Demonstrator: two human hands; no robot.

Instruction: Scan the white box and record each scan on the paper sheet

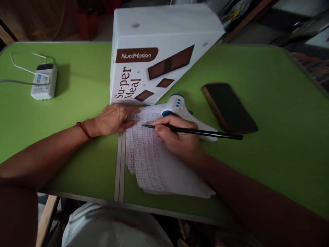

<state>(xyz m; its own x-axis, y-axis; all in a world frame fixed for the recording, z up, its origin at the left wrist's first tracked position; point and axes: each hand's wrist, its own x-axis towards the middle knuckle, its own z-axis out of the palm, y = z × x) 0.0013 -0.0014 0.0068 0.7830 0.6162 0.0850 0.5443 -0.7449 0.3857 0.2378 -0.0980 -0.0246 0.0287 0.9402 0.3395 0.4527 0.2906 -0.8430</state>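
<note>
My right hand (177, 135) grips a slim black pen (208, 132), its tip pointing left over a sheet densely covered in handwriting. That sheet tops a loose stack of paper (151, 164), partly hidden by my right hand and forearm. With its index finger and thumb stretched apart, my left hand (115, 119) rests at the paper's upper left edge and holds nothing. Just beyond my right hand lies a white and blue handheld device (177, 104), which looks like an infrared thermometer. Behind the paper a white box (164, 37) marked "NutriMotion Su-per Meal" stands upright.
Right of the white device, a dark phone (230, 108) lies in a brown case. A white adapter block (44, 81) with a pale cable sits at the left. Everything rests on a green folding table (84, 164), with a metal seam (120, 164) left of the paper.
</note>
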